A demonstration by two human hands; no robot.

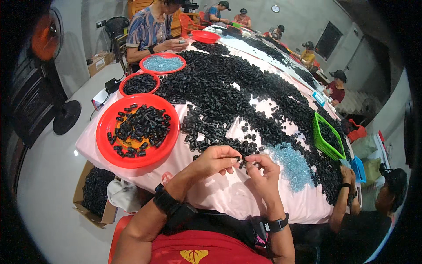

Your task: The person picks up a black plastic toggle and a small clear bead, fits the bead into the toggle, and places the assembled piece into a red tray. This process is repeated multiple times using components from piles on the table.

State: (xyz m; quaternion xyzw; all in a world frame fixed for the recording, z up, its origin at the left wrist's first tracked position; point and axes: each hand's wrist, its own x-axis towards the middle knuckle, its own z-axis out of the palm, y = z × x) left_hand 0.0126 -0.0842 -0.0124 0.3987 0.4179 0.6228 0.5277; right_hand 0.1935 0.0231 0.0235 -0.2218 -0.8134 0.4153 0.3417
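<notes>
My left hand (218,160) and my right hand (264,170) meet just over the near edge of the cloth-covered table. Pinched at the left fingertips is a small black cylindrical part (238,158). The right thumb and forefinger are closed close beside it, and whatever they grip is too small to make out. Just beyond my hands spreads a large heap of black cylindrical parts (211,99). To the right of my right hand lies a pile of clear bluish small pieces (290,169).
At left stand a red basin (104,147) of black parts, a smaller red basin (124,91) of dark pieces, and a red tray (182,70) of bluish pieces. A green basket (327,148) is at right. A cardboard box (109,214) sits below. Several people work around the table.
</notes>
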